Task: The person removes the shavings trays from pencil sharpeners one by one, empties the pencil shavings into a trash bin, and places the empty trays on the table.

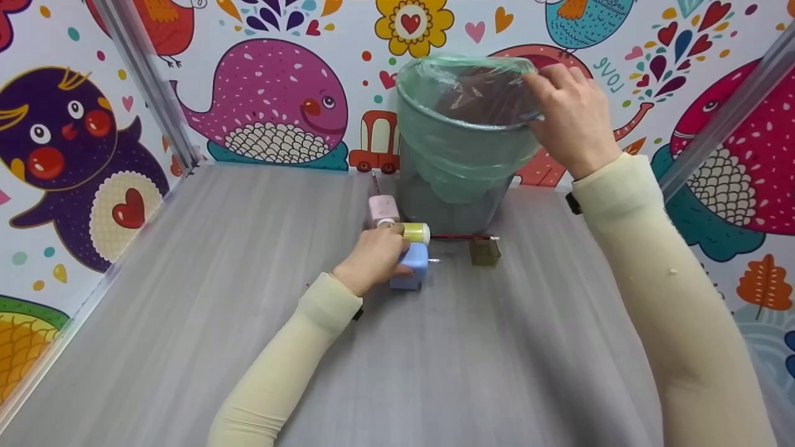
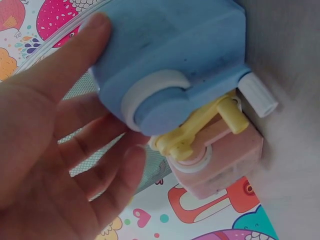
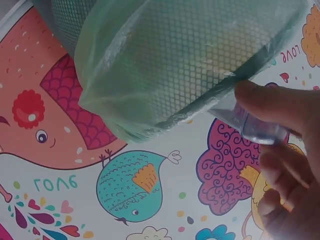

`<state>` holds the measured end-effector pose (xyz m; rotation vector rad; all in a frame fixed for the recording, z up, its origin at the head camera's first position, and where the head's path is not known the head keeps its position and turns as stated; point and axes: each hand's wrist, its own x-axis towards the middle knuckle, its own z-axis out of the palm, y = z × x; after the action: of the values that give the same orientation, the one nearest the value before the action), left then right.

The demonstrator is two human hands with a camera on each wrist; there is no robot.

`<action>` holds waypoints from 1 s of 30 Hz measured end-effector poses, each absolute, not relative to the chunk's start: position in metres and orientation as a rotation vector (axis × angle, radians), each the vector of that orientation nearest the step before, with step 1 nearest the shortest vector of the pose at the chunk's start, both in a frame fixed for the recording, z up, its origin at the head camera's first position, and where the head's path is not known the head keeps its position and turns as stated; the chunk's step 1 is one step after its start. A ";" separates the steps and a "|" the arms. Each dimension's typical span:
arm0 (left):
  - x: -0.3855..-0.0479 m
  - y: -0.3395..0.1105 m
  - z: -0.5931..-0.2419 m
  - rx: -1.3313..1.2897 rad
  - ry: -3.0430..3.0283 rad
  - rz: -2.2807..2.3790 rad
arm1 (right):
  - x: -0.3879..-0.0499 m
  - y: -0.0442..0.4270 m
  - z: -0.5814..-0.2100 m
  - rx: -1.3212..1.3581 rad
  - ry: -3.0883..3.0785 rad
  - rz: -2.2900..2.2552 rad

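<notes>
My left hand (image 1: 376, 256) grips a blue crank pencil sharpener (image 1: 411, 264), thumb on one side and fingers round the other. Right behind it on the table are a yellow crank sharpener (image 1: 415, 233) and a pink crank sharpener (image 1: 382, 209). Over the right rim of a grey mesh waste bin (image 1: 450, 214), lined with a green plastic bag (image 1: 453, 167), is my right hand (image 1: 571, 118). Between its thumb and fingers, the right wrist view shows a small clear plastic piece (image 3: 265, 125); its exact kind cannot be told.
A dark red pencil (image 1: 456, 236) lies in front of the bin, its end by a small see-through brownish box (image 1: 484, 253). Another pencil (image 1: 375, 182) sticks out behind the pink sharpener. A patterned wall (image 1: 279, 93) stands close behind the bin, with metal posts (image 1: 146, 81) at the corners.
</notes>
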<state>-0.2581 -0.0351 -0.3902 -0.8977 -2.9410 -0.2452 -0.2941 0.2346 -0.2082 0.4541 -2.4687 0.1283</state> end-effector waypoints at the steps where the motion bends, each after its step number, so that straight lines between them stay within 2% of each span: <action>1: -0.258 -0.035 -0.390 -0.896 -2.944 -0.249 | -0.293 0.235 -0.209 0.419 -2.469 0.195; 13: -0.258 -0.034 -0.389 -0.876 -2.978 -0.279 | -0.281 0.242 -0.219 0.016 -2.525 0.583; 30: -0.258 -0.035 -0.391 -0.899 -2.933 -0.254 | -0.266 0.243 -0.231 -0.094 -2.555 0.698</action>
<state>-0.2578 -0.0347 -0.3910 -0.8992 -2.9333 -0.2536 -0.2660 0.2428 -0.2309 -0.0937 -2.5547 0.6981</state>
